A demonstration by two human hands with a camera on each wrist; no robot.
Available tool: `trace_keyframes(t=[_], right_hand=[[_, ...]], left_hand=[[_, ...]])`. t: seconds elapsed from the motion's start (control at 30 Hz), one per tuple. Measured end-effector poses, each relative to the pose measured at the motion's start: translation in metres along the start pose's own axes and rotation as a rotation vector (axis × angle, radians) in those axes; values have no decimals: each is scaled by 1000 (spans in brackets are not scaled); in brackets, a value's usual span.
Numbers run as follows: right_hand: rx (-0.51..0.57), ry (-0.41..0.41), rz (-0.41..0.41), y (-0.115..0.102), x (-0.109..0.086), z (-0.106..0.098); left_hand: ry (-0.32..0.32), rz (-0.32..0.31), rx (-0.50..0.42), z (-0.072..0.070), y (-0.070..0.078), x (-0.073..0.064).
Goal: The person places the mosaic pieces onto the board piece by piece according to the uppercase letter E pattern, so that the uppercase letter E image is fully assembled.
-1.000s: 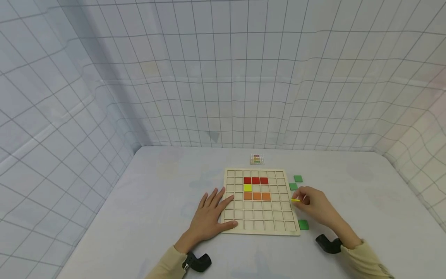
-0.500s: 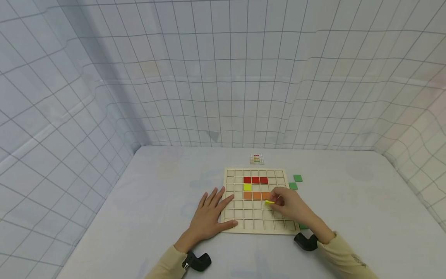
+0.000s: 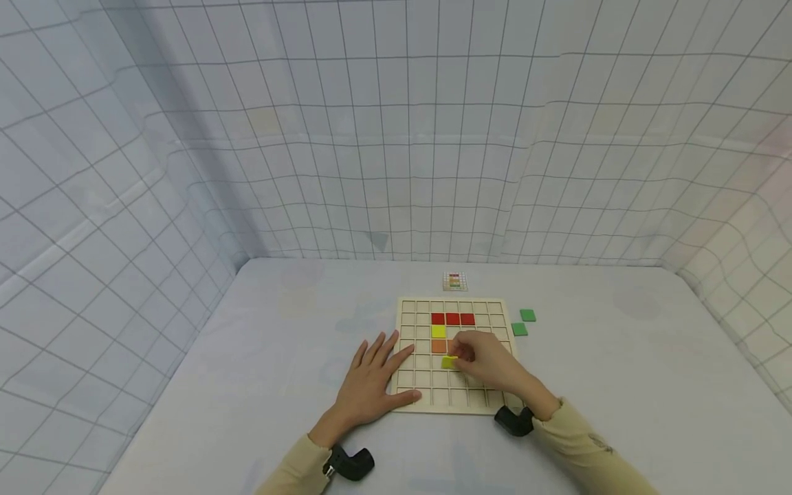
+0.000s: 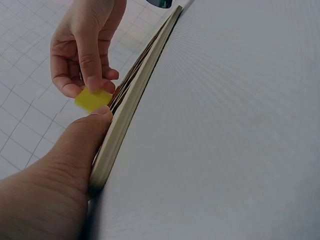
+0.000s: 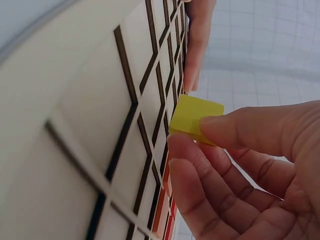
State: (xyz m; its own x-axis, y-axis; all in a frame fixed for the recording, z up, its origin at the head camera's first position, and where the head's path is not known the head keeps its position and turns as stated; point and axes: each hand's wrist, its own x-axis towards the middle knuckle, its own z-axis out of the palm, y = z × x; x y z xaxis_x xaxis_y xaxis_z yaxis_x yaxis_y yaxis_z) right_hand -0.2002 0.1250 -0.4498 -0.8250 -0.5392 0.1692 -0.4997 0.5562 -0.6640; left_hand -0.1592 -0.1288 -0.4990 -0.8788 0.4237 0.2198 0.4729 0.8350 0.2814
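Observation:
My right hand [image 3: 485,359] pinches a yellow square tile [image 5: 192,116] between thumb and fingers, tilted close over the wooden grid board [image 3: 433,399]. In the head view the tile overlaps the cells just below the orange tiles [image 3: 438,346], some of which the hand hides. Three red tiles [image 3: 453,319] lie in a row near the board's far side, with another yellow tile [image 3: 438,331] under the leftmost one. My left hand [image 3: 368,388] lies spread over the board's left edge, fingers straight, its thumb [image 4: 82,137] along the near left corner.
Two green tiles [image 3: 520,329] lie on the white table to the right of the board. Behind the board is a small printed grid card [image 3: 454,281]. A gridded white curtain [image 3: 402,172] hangs around the back and sides of the table.
My right hand has carried the yellow tile leftward from the board's right edge to over its middle. The left hand has stayed where it was.

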Motion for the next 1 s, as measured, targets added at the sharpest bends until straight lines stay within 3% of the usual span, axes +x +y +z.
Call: trace_keyframes(t=[0.43,0.73,1.0], right_hand=[[-82,4,12,-8,12,11],[-133,1,97,-10,12,13],[-183,-3,99,-10,9,13]], left_hand=[[-5,-8,7,1,0,0],[1,-4,12,1,-1,0],[-5,-5,16,2,-1,0]])
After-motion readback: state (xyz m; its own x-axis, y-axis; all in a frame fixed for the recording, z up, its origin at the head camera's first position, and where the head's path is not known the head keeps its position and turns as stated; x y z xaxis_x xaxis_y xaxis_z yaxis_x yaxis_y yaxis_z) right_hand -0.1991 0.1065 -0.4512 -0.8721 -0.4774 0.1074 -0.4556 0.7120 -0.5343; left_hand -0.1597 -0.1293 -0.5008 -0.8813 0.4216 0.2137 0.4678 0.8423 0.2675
